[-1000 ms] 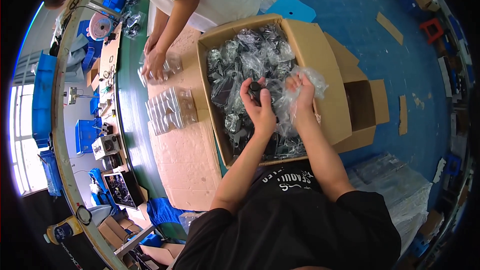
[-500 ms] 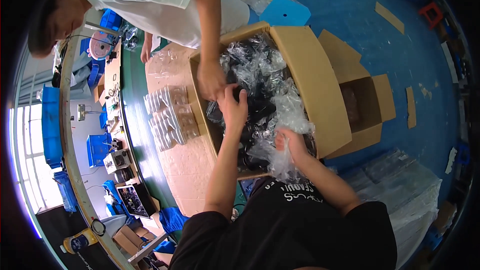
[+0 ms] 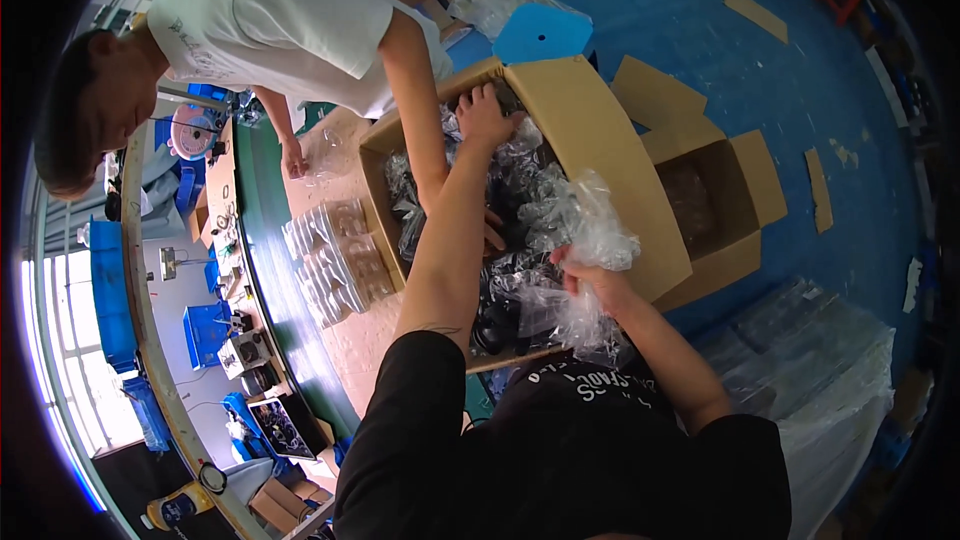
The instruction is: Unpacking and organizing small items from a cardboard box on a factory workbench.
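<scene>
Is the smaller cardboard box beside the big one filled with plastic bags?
No, the smaller cardboard box shows a bare inside; the plastic bags fill the big box.

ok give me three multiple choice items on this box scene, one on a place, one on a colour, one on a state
1. Where is the left hand?
A. at the far edge of the big box
B. on the floor
C. on the trays

2. What colour is the floor?
A. red
B. blue
C. white

3. What is the right hand doing?
A. lying flat and empty
B. gripping a clear bag
C. holding a cup

Answers:
1 A, the left arm reaches across the box to its far edge.
2 B, the floor around the boxes is blue.
3 B, its fingers are closed on crumpled clear plastic above the box.
</scene>
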{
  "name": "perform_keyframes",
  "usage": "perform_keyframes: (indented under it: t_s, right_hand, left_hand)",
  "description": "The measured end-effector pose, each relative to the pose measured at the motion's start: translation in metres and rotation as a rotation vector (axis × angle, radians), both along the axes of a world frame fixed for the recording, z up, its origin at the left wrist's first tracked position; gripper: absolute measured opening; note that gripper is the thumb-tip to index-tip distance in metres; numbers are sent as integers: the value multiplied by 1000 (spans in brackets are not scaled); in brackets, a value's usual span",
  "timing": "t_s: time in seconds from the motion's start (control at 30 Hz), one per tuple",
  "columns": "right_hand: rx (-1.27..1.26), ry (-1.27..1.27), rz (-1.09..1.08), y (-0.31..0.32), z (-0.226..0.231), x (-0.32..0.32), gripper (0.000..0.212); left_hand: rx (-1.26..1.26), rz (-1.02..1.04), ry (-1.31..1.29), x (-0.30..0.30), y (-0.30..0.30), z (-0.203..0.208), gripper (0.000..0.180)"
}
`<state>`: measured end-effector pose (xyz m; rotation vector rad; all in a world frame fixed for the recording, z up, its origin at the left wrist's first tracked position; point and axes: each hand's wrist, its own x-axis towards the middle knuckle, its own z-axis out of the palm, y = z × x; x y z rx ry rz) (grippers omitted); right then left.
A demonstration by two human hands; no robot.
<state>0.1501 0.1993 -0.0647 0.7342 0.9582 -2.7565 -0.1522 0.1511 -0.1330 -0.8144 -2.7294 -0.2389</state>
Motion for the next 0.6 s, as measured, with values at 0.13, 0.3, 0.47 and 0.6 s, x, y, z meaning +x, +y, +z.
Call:
perform_keyframes:
  t_s: [0.13,0.3,0.47,0.6]
  right_hand:
    - [-97,44,-19,30,-11,5,23]
    - [291,60,-148,74,-7,-59,23]
    - [693,389,-85,65,10,-147,32]
    - [520,244,564,31,47,-157,37]
  left_hand:
    - [278,-109,-43,10,-18,13,32]
    - [440,-255,-354,50,-46,62,24]
    - [1118,-402,-995,81,-76,118,21]
    - [1094,-428,-901,87,-91,121,23]
